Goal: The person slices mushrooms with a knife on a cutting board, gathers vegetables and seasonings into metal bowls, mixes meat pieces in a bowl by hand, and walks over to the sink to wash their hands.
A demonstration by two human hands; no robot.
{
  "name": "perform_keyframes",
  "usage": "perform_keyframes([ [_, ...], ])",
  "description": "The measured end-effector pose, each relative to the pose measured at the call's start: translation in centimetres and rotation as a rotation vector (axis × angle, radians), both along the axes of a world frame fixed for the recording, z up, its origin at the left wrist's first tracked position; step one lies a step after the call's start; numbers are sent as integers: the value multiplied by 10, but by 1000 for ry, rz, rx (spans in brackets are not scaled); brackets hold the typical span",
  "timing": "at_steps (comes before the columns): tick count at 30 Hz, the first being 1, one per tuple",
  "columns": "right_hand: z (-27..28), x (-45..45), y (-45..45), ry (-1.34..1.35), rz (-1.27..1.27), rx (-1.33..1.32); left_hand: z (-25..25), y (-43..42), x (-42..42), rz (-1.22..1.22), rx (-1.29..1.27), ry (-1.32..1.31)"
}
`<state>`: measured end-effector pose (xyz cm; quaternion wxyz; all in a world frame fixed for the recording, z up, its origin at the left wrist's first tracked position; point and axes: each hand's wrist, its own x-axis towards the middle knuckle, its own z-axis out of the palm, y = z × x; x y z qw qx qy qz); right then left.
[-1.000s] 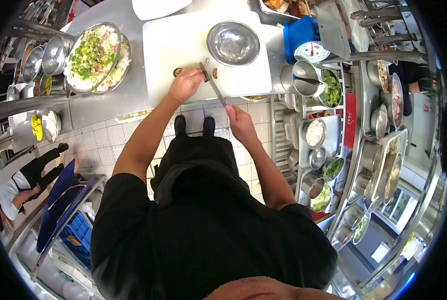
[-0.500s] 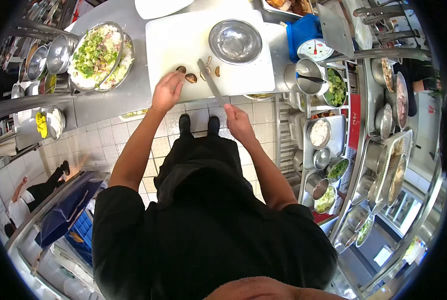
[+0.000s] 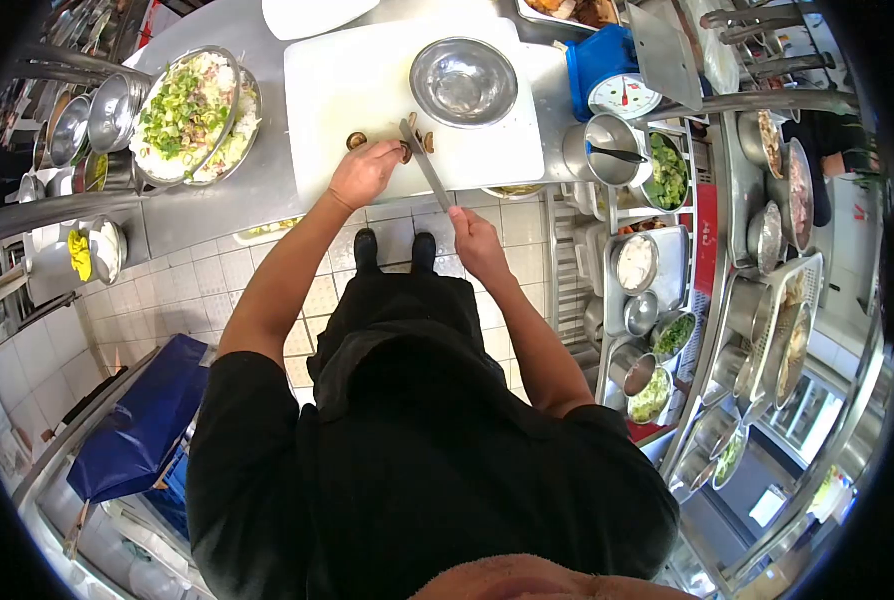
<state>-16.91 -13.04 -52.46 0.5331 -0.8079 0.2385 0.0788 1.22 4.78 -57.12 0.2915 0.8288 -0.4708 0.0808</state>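
Mushroom piece (image 3: 406,154) pinched in my left hand (image 3: 364,176) by the table's (image 3: 197,213) near edge, I should curl those fingertips (image 3: 391,152) clear of the knife (image 3: 428,168) gripped in my right hand (image 3: 481,246).

No complete text, brand or number is legible. The blue scale (image 3: 599,68) carries a round white dial (image 3: 623,96) with a red pointer; its graduations are too small to read. The red panel (image 3: 706,245) at the right bears pale characters, illegible at this size.
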Motion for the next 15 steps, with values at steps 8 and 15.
perform_keyframes([
  [8,10,9,6,4,57,-109,7,-2,7,-81,16,63],
  [15,29,12,7,46,66,-129,4,0,4,-61,-33,114],
])
